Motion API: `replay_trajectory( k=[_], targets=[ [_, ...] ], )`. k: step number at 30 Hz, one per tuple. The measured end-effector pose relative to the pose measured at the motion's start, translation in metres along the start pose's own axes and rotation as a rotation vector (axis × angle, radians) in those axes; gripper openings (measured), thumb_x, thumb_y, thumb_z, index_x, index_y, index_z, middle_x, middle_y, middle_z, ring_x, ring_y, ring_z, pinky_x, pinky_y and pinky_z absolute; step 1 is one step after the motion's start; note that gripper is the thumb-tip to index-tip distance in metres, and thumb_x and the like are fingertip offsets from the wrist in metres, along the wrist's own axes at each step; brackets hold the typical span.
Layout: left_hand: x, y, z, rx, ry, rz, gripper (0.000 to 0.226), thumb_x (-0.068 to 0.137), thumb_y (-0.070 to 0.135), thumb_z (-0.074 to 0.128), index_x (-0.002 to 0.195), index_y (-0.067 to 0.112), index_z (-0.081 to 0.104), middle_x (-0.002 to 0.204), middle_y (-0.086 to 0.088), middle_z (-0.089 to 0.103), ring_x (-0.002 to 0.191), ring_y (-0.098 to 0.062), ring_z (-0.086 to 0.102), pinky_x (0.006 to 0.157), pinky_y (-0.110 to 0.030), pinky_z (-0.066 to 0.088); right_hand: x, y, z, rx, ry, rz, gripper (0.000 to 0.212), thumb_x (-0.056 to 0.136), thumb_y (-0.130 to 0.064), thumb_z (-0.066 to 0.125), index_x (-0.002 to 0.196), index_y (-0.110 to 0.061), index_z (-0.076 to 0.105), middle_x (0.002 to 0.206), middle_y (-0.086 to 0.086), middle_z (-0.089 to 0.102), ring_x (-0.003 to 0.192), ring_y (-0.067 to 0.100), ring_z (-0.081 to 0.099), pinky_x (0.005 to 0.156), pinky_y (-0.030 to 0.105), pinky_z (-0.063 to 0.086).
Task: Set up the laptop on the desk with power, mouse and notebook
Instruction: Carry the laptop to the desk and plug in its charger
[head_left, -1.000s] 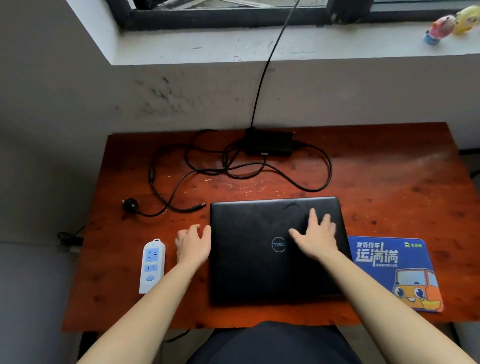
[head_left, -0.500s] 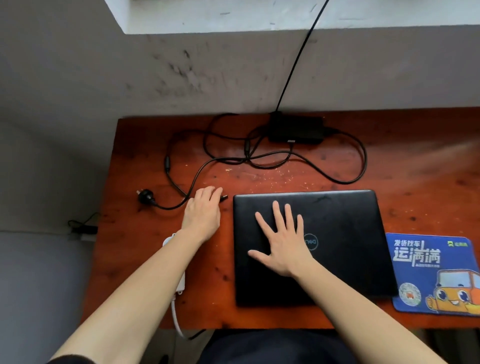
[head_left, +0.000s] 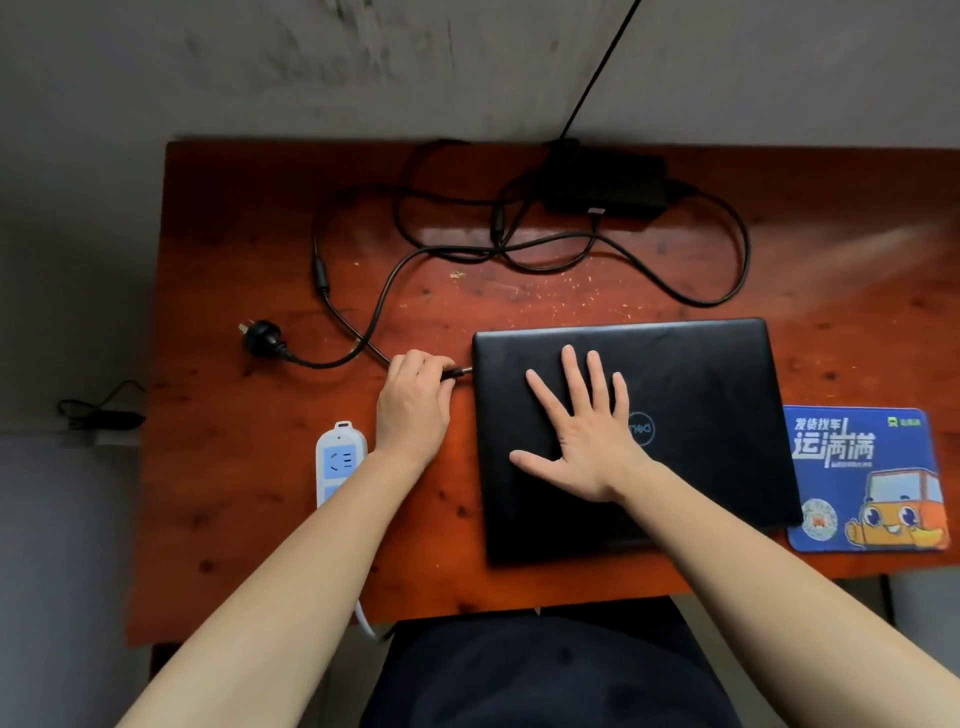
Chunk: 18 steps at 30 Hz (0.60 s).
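Pinching the black barrel plug (head_left: 456, 372) of the charger cable, my left hand (head_left: 413, 402) has its fingers (head_left: 434, 364) closed narrowly around the plug's sleeve, the metal tip pointing at the left edge of the closed black laptop (head_left: 631, 436) and just about touching it. My right hand (head_left: 582, 434) lies flat on the lid, fingers spread wide and holding nothing, bracing the machine against the push.

I judge the power step to be in hand, with mouse and notebook not in sight. Next the tip must find the socket on that side wall, which I cannot see from above, so it calls for a level, straight push toward three o'clock.

The laptop sits near the middle of the reddish wooden counter (head_left: 218, 499). At nine o'clock from my left hand the black wall plug (head_left: 262, 338) lies loose; at seven o'clock the white and blue power strip (head_left: 340, 462) rests just beside my wrist. The black power brick (head_left: 605, 184) sits at twelve o'clock by the wall, its cable looping between. At three o'clock the blue mouse pad (head_left: 865, 478) touches the laptop's corner, close to the counter's front edge. Open room remains along the left front.
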<state>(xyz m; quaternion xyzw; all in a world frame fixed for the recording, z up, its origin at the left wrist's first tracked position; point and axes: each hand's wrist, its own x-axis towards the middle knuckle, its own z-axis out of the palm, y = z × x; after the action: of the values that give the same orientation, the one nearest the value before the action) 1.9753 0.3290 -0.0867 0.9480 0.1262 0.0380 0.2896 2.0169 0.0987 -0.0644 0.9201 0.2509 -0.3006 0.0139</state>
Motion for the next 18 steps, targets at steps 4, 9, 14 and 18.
replay_trajectory(
  k=[4,9,14,18],
  targets=[
    [0.003,-0.006,0.001,-0.038,0.031,0.026,0.016,0.088,0.012,0.069,0.103,0.009,0.074,0.091,-0.006,0.062,0.087,-0.026,0.054,0.067,-0.035,0.048,0.0,-0.001,-0.001,-0.01,0.003,0.013,0.102,0.076,-0.092,0.024,0.155,-0.045,-0.02,0.16,0.007,-0.04,0.143,0.032,-0.044,0.118,0.057,-0.022],
    [0.002,-0.009,0.006,-0.103,0.066,0.019,0.016,0.089,0.011,0.069,0.103,0.008,0.075,0.091,-0.008,0.061,0.085,-0.026,0.052,0.068,-0.034,0.047,0.0,-0.001,0.001,-0.016,-0.005,0.026,0.102,0.076,-0.093,0.025,0.154,-0.046,-0.022,0.16,0.005,-0.041,0.142,0.03,-0.046,0.118,0.056,-0.023],
    [0.009,-0.009,0.004,-0.131,0.067,0.022,0.016,0.089,0.01,0.068,0.103,0.008,0.075,0.093,-0.009,0.06,0.088,-0.028,0.052,0.072,-0.033,0.046,0.001,-0.002,0.0,-0.01,0.016,0.027,0.103,0.076,-0.092,0.028,0.155,-0.046,-0.019,0.157,0.002,-0.044,0.142,0.028,-0.045,0.118,0.054,-0.023],
    [0.01,-0.013,0.001,-0.125,0.024,0.056,0.018,0.091,0.008,0.064,0.107,0.006,0.073,0.097,-0.011,0.06,0.092,-0.028,0.052,0.078,-0.035,0.046,0.0,-0.003,0.0,-0.009,0.018,0.032,0.102,0.076,-0.092,0.029,0.155,-0.046,-0.018,0.157,0.001,-0.044,0.143,0.028,-0.045,0.118,0.054,-0.022]
  ],
)
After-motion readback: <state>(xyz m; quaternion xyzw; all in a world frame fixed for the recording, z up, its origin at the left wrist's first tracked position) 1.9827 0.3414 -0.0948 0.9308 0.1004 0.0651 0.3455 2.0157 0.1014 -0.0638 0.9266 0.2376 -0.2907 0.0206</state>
